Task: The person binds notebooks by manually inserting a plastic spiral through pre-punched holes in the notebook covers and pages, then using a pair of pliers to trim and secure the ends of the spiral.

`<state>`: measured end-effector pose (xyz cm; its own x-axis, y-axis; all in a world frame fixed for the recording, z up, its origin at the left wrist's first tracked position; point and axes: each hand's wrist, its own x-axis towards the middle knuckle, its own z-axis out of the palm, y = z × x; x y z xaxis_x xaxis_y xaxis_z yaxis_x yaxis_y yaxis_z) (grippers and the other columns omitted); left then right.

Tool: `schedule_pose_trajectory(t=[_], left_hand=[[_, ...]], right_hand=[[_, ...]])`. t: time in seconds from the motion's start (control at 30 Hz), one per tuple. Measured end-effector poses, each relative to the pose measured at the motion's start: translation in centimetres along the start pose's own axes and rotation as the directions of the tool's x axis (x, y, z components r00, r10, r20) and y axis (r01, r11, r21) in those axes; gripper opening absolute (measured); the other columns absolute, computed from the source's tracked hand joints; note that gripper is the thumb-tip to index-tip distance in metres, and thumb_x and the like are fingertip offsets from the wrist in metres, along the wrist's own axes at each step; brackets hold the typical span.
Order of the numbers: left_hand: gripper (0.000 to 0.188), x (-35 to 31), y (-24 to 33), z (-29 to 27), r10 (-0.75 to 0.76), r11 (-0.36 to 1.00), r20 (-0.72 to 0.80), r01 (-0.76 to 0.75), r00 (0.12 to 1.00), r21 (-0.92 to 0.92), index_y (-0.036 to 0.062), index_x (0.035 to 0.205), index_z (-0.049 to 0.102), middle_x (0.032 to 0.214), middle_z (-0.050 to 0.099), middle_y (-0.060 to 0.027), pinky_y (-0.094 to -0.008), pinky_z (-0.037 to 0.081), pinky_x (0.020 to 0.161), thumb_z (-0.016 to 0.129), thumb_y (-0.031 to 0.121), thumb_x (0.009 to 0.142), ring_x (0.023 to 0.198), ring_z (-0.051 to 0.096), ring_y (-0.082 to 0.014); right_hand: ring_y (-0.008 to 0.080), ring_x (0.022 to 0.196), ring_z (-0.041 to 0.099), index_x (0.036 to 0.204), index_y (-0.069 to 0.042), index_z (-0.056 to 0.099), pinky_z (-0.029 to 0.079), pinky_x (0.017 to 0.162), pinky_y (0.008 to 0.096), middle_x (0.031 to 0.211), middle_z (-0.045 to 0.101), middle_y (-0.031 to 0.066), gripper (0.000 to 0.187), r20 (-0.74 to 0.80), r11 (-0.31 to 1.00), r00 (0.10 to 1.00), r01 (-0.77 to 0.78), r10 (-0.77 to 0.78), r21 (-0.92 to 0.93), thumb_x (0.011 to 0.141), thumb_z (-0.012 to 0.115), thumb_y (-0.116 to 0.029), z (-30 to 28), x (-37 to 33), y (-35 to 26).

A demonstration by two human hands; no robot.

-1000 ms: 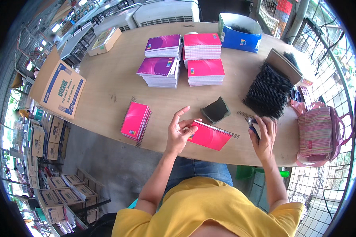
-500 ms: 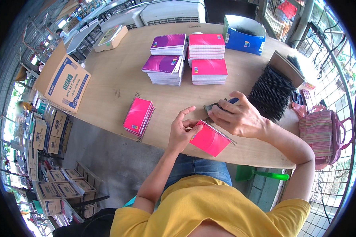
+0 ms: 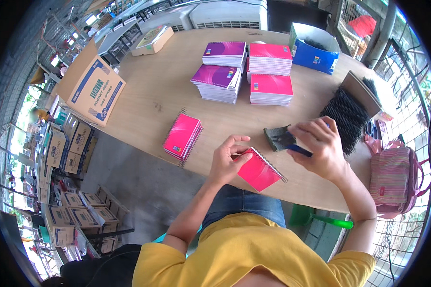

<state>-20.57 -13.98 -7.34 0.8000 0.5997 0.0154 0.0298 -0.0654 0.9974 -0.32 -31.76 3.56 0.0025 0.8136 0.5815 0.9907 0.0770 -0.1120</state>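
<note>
We see right hand [image 3: 317, 146], fingers curled round pliers [image 3: 300, 151], swung right, leaving coil [image 3: 271, 165] clear; left hand [image 3: 228, 161] pinches pink notebook [image 3: 258, 173].

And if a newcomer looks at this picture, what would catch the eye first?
Probably the bright pink notebook pinched in the left hand near the front edge of the table, with the right hand beside it holding a blue-handled tool. Then the purple notebook stacks and pink notebook stacks, side by side toward the back, and the dense black spiral coils at the right.
</note>
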Motion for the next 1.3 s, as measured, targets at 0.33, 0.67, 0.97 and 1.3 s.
schedule_pose_trajectory(t=[0.33,0.67,0.97,1.3], left_hand=[[0.046,0.3,1.3,0.4,-0.021,1.000,0.020,0.021,1.000,-0.003,0.0037,0.129,0.053,0.099,0.075,-0.0121,-0.0224,0.055,0.073,0.073,-0.001,0.088,0.082,0.069,-0.0095],[0.047,0.2,0.9,0.8,-0.004,0.999,0.039,0.006,0.999,-0.037,0.0033,0.130,0.052,0.097,0.075,-0.0114,-0.0221,0.054,0.071,0.073,-0.002,0.088,0.083,0.068,-0.0091],[0.046,0.0,1.1,0.9,-0.041,0.999,0.035,0.042,0.999,-0.024,0.0030,0.130,0.052,0.094,0.075,-0.0101,-0.0211,0.053,0.068,0.072,-0.002,0.088,0.079,0.067,-0.0081],[0.045,0.0,1.2,0.9,-0.004,0.998,0.005,0.004,1.000,-0.059,0.0023,0.129,0.052,0.093,0.075,-0.0097,-0.0220,0.053,0.070,0.074,0.000,0.089,0.079,0.067,-0.0074]], right_hand=[[0.0183,0.098,0.061,0.090,-0.008,0.073,0.045,0.095,0.0420,0.101,0.064,0.0009,0.022,0.027,0.863,0.895,0.437,-0.446,-0.253,0.071,0.068,-0.018,2.4,1.3,-0.4],[0.0176,0.096,0.061,0.086,-0.008,0.073,0.046,0.091,0.0431,0.100,0.064,0.0007,0.019,0.020,0.868,0.904,0.416,-0.427,-0.271,0.070,0.069,-0.018,2.8,0.9,-0.5],[0.0183,0.101,0.060,0.086,-0.008,0.073,0.045,0.092,0.0430,0.100,0.063,-0.0001,0.022,0.053,0.844,0.888,0.451,-0.456,-0.290,0.068,0.070,-0.019,2.4,1.2,-0.9],[0.0208,0.086,0.067,0.096,-0.003,0.076,0.052,0.069,0.0364,0.097,0.069,0.0075,0.024,0.219,0.954,0.950,0.258,-0.222,-0.151,0.078,0.076,-0.019,2.3,0.4,-0.9]])
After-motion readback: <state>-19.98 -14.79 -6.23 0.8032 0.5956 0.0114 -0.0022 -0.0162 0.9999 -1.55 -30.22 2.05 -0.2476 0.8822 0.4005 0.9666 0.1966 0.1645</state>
